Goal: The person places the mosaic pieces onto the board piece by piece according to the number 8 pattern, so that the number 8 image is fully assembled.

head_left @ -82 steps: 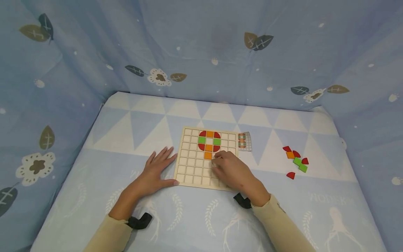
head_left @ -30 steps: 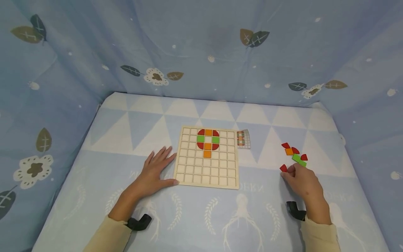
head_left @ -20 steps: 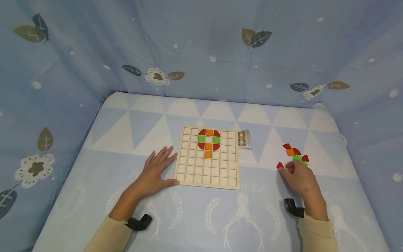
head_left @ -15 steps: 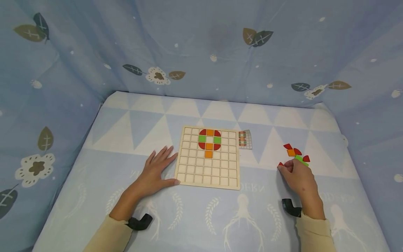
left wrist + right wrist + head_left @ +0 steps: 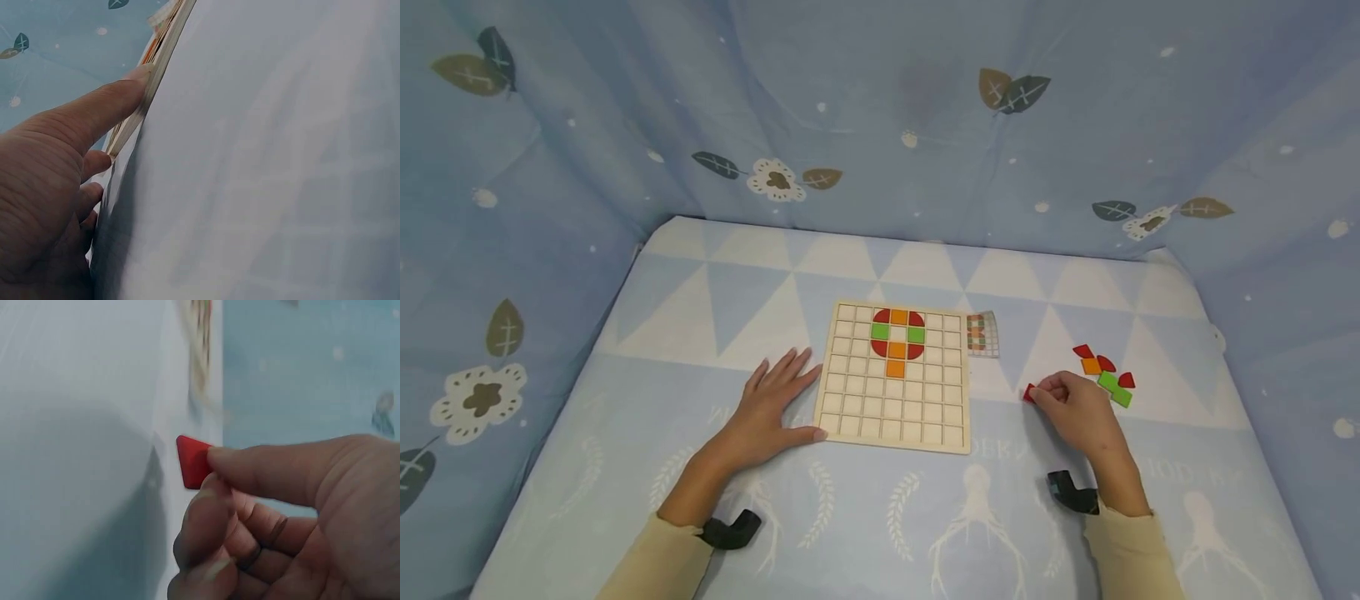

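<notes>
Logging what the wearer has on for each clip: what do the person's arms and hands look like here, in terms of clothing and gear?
Both arms wear long, pale cream-beige sleeves, left and right, reaching to the wrists. At each wrist sits a small black strap-like mount, left and right, each bent in an angled shape. The left hand and right hand are bare: no gloves, and no rings or watch that I can make out.

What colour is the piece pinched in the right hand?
Red. The piece shows best in the right wrist view, pinched by the right hand.
</notes>
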Motion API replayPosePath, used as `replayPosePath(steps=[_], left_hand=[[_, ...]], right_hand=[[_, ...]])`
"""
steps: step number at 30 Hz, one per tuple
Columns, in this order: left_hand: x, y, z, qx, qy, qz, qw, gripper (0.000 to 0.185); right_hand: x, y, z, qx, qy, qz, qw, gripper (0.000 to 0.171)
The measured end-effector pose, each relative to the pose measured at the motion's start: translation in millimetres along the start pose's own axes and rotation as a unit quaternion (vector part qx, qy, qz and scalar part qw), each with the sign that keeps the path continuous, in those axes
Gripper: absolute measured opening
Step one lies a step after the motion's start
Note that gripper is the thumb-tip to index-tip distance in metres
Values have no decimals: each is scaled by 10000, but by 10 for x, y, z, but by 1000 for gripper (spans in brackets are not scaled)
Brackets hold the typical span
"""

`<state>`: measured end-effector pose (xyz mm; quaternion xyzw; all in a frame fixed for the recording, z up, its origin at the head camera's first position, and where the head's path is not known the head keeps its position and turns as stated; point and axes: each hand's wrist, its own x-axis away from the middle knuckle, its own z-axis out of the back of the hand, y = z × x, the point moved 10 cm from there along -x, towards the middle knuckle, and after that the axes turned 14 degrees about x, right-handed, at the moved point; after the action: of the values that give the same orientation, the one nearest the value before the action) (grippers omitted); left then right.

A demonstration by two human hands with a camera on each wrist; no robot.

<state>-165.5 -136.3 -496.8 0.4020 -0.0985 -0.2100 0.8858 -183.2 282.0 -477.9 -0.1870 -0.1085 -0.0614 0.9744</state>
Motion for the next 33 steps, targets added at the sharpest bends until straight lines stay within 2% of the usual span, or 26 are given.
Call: replayPosePath(steps=[4, 9, 14, 20, 33], left_hand=[[-5, -7, -15, 15, -6, 23, 10000, 93], [2, -25, -26, 62, -10, 67, 10000, 93], [-14, -4, -24, 18, 9, -48, 10000, 92], [-1, -18, -15, -6, -46, 156, 9999, 92], [4, -22, -17, -76, 3, 163, 9998, 93]], right_hand=[[-78, -467, -133, -249, -201, 533, 9981, 17], [-185, -1079, -321, -476, -405, 1353, 9888, 13], [-300, -1462, -434, -351, -276, 2001, 9788, 13], [-368, -1678, -540, -188, -304, 2303, 9725, 15], [-306, -1785, -608, 291, -86, 2369, 9711, 14]])
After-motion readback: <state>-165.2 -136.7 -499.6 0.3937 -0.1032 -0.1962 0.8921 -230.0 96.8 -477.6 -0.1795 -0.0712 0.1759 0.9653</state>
